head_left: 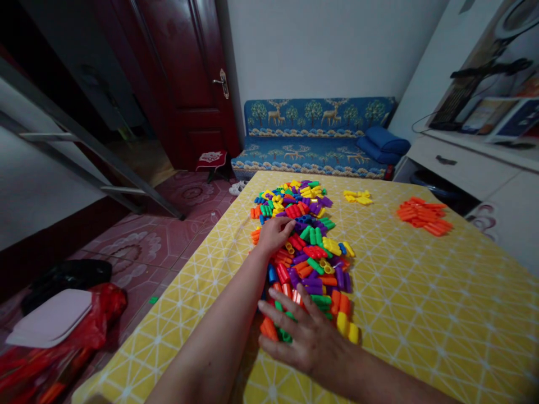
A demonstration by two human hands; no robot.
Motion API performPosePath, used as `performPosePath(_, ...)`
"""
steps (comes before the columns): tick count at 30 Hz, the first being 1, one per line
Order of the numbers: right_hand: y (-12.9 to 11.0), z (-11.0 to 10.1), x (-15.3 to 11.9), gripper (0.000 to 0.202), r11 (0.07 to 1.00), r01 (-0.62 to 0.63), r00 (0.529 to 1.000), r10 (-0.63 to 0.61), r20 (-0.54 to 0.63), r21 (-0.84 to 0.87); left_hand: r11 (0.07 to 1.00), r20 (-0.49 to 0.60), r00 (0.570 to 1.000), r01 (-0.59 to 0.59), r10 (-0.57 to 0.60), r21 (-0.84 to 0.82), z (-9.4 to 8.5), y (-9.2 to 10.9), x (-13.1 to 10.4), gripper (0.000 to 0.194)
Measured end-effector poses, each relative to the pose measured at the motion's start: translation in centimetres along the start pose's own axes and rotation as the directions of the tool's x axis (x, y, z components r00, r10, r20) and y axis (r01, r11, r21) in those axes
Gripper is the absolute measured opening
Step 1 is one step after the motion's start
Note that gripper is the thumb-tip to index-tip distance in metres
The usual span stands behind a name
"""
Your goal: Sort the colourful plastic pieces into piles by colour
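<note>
A long heap of plastic toy pieces [314, 266], shaped like short joined tubes, lies on the table in red, orange, yellow, green, blue and purple. My left hand [275, 233] reaches into the heap's middle from the left. Its fingers are bent together beside some blue pieces [302, 220], and whatever is between the fingertips is hidden. Nearer to me, my right hand [309, 339] is spread over the close end of the heap. Its fingers lie apart over green and orange pieces, with yellow pieces [347, 328] just to the right.
On the yellow patterned tablecloth [404, 286], a small yellow pile [357, 197] and an orange pile [424, 215] lie apart at right. Beyond the table stands a blue sofa [311, 151]. A white cabinet [463, 174] is at right; a ladder [88, 140] leans at left.
</note>
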State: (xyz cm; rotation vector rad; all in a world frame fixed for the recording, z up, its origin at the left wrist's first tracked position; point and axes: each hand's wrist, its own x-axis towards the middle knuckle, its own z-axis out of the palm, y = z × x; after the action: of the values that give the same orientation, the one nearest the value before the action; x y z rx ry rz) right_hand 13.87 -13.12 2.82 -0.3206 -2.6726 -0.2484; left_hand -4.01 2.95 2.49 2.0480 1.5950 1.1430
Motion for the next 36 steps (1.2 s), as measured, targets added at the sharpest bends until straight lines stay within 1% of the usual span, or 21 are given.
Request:
performPosePath(3,2.6,0.1,0.9,0.028,0.985,-0.157,0.987,0.153,-0.048,-0.069,0.972,-0.043,0.998,0.03,-0.041,-0.233,0.0,-0.5,0.2,0.041)
performPosePath(7,6.7,0.5,2.4,0.019,0.923,-0.361,0.932,0.349,-0.1,-0.137,0.843,-0.127,0.984,0.039,-0.127,-0.536,-0.1,-0.8,0.4,0.051)
performPosePath(9,8.7,0.6,3.3,0.017,0.882,-0.448,0.894,0.438,-0.099,-0.143,0.802,-0.152,0.977,0.032,-0.152,-0.597,-0.2,-0.6,0.4,0.053)
performPosePath(11,10.8,0.7,4.3,0.02,0.84,-0.522,0.853,0.515,-0.088,-0.147,0.794,-0.176,0.971,0.023,-0.163,-0.607,-0.3,-0.3,0.3,0.051)
performPosePath(13,12.9,0.6,4.9,0.023,0.787,-0.607,0.795,0.601,-0.087,-0.107,0.801,-0.211,0.964,0.004,-0.163,-0.598,-0.5,0.2,0.2,0.048)
performPosePath(15,15.1,0.4,4.7,0.023,0.72,-0.693,0.715,0.691,-0.108,0.02,0.822,-0.272,0.951,-0.035,-0.147,-0.569,-0.9,0.7,0.2,0.043)
performPosePath(16,16.2,0.3,4.2,0.023,0.686,-0.719,0.673,0.728,-0.134,0.114,0.844,-0.33,0.934,-0.067,-0.134,-0.533,-1.3,0.8,0.3,0.04)
performPosePath(17,17.2,0.1,3.4,0.024,0.649,-0.731,0.626,0.761,-0.169,0.213,0.873,-0.41,0.904,-0.101,-0.119,-0.477,-1.7,0.9,0.3,0.036)
performPosePath(19,19.0,0.1,1.0,0.032,0.564,-0.737,0.508,0.826,-0.245,0.373,0.937,-0.59,0.802,-0.135,-0.088,-0.323,-2.7,0.5,0.6,0.027)
performPosePath(20,19.7,0.2,-0.5,0.036,0.506,-0.751,0.432,0.862,-0.264,0.424,0.962,-0.665,0.743,-0.118,-0.079,-0.247,-3.2,0.0,0.8,0.025)
performPosePath(21,20.2,0.4,-2.1,0.041,0.438,-0.773,0.353,0.898,-0.262,0.459,0.979,-0.708,0.701,-0.075,-0.085,-0.192,-3.6,-0.6,1.0,0.024)
performPosePath(22,20.4,0.8,-3.6,0.045,0.362,-0.797,0.278,0.93,-0.239,0.483,0.987,-0.716,0.69,-0.01,-0.108,-0.159,-3.9,-1.5,1.2,0.027)
performPosePath(23,20.5,1.2,-4.9,0.048,0.293,-0.817,0.22,0.955,-0.202,0.496,0.987,-0.698,0.699,0.075,-0.156,-0.145,-4.0,-2.4,1.4,0.033)
performPosePath(24,20.4,1.7,-6.0,0.05,0.239,-0.83,0.181,0.97,-0.161,0.504,0.974,-0.643,0.731,0.176,-0.227,-0.144,-4.0,-3.4,1.7,0.042)
performPosePath(25,20.2,2.1,-6.7,0.052,0.202,-0.833,0.159,0.979,-0.127,0.515,0.951,-0.569,0.762,0.269,-0.308,-0.154,-3.7,-4.3,1.9,0.049)
performPosePath(27,19.5,2.9,-7.0,0.056,0.179,-0.807,0.155,0.984,-0.09,0.563,0.904,-0.398,0.813,0.397,-0.426,-0.158,-2.9,-5.6,2.5,0.057)
performPosePath(28,19.1,3.1,-6.7,0.058,0.187,-0.786,0.172,0.982,-0.083,0.589,0.891,-0.313,0.835,0.43,-0.453,-0.144,-2.5,-5.9,2.9,0.058)
performPosePath(30,18.4,3.2,-5.6,0.06,0.226,-0.753,0.238,0.969,-0.064,0.618,0.895,-0.191,0.875,0.437,-0.445,-0.083,-1.6,-5.8,3.4,0.057)
performPosePath(33,17.6,3.0,-3.9,0.062,0.3,-0.745,0.358,0.933,-0.022,0.595,0.938,-0.111,0.934,0.346,-0.34,0.038,-0.7,-4.3,4.1,0.053)
performPosePath(34,17.4,2.9,-3.6,0.063,0.319,-0.739,0.385,0.923,-0.017,0.593,0.952,-0.083,0.953,0.298,-0.292,0.074,-0.5,-3.6,4.2,0.052)
performPosePath(36,17.1,2.8,-3.3,0.066,0.349,-0.72,0.417,0.909,-0.029,0.599,0.974,-0.003,0.982,0.186,-0.188,0.129,-0.1,-1.9,4.3,0.052)
